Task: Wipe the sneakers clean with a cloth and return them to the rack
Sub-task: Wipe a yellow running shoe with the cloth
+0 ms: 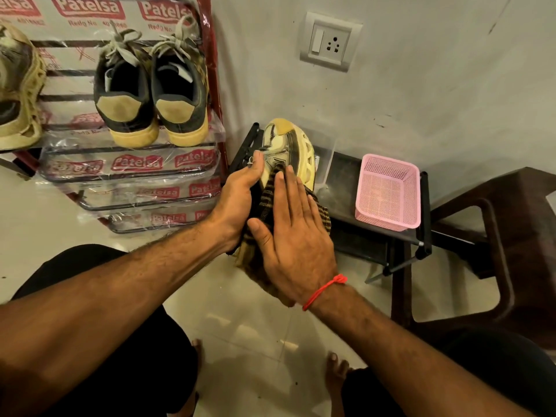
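The sneaker (285, 149) is held up in the air in front of the wall corner, just beside the red rack (210, 85) and above a low black shelf (346, 176) that carries a pink basket (388, 191). It is judged to be light and fairly stiff in its chunky, cut-out sole but soft in the upper, so a firm hold around the sole and side is best taken — not by the laces or tongue. The striped cloth (270, 200) is limp and is expected to bunch or slip unless kept pressed flat.

The left hand (237, 200) is wrapped round the shoe's side, its thumb laid across the upper. The right hand (294, 236) is spread flat with straight fingers, and the cloth is pressed by it against the sneaker; nothing is gripped by it. On the rack's top shelf a dark pair with tan heels (150, 97) is set, and another yellowish shoe (18, 91) is seen at the left edge — presumably the mate.
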Tool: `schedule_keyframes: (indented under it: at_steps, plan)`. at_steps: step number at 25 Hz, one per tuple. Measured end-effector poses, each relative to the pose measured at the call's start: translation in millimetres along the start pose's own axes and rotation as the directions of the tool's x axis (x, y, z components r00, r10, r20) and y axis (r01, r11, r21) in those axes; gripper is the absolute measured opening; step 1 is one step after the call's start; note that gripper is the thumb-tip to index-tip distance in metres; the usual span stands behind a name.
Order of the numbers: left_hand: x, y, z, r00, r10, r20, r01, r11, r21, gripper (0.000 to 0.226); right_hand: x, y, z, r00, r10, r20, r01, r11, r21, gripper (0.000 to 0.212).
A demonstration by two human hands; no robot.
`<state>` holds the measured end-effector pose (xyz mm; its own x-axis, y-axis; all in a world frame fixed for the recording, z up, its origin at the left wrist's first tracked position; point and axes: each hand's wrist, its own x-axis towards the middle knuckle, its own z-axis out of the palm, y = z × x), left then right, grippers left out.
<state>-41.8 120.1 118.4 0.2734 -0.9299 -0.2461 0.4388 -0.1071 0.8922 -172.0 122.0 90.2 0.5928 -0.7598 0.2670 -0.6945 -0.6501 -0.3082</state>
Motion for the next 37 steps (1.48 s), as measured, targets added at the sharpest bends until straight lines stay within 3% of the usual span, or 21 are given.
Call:
schedule_keyframes:
  at_steps: [4,10,17,23,25,28,30,33,35,37]
  plan:
    - [-7.4,2.0,6.4,0.99,-0.004,0.139,-0.005,0.998,0.064,0.049,14.4,17.4,-5.8,0.994,0.06,-0.094,-0.044,0.985,0.167,0.068]
    - [-14.1,-6.3,10.7,0.952,-0.061,0.3,0.041,0.997,0.072,0.054,39.4,48.6,-32.4,0.976,0.109,-0.188,-0.088,0.99,0.112,0.061]
    - [-12.9,-22.4,13.2,0.905,-0.14,0.4,0.038,0.967,0.254,0.041,65.3,112.9,-58.9,0.932,0.357,0.057,-0.357,0.886,0.295,0.043]
    - [-13.0,-18.3,8.4,0.925,-0.121,0.359,0.037,0.972,0.233,0.046,49.0,83.2,-50.7,0.948,0.258,0.186,-0.283,0.95,0.128,0.055]
    - [-13.1,-18.5,7.0,0.929,-0.127,0.348,0.044,0.971,0.235,0.054,41.9,67.2,-45.8,0.959,0.225,0.173,-0.244,0.965,0.099,0.06]
    - [-12.7,-16.5,5.5,0.94,-0.108,0.322,0.04,0.977,0.21,0.042,35.9,56.6,-34.2,0.981,0.179,0.072,-0.184,0.981,0.06,0.064]
    - [-10.3,-19.0,3.5,0.949,-0.094,0.301,0.035,0.981,0.193,0.051,34.6,57.8,-24.9,0.989,0.142,0.028,-0.143,0.989,0.024,0.075]
    - [-11.9,-20.8,4.1,0.958,-0.089,0.274,0.041,0.983,0.178,0.052,33.3,66.2,-12.5,0.989,0.132,0.067,-0.13,0.991,-0.025,0.089]
    - [-10.7,-22.5,4.9,0.966,-0.074,0.248,0.028,0.983,0.183,0.049,30.7,63.6,-11.1,0.987,0.147,0.067,-0.151,0.987,0.058,0.092]
    - [-9.1,-21.9,5.4,0.979,-0.041,0.2,-0.001,0.978,0.207,0.051,27.0,47.8,-16.9,0.981,0.189,-0.034,-0.176,0.955,0.238,0.08]
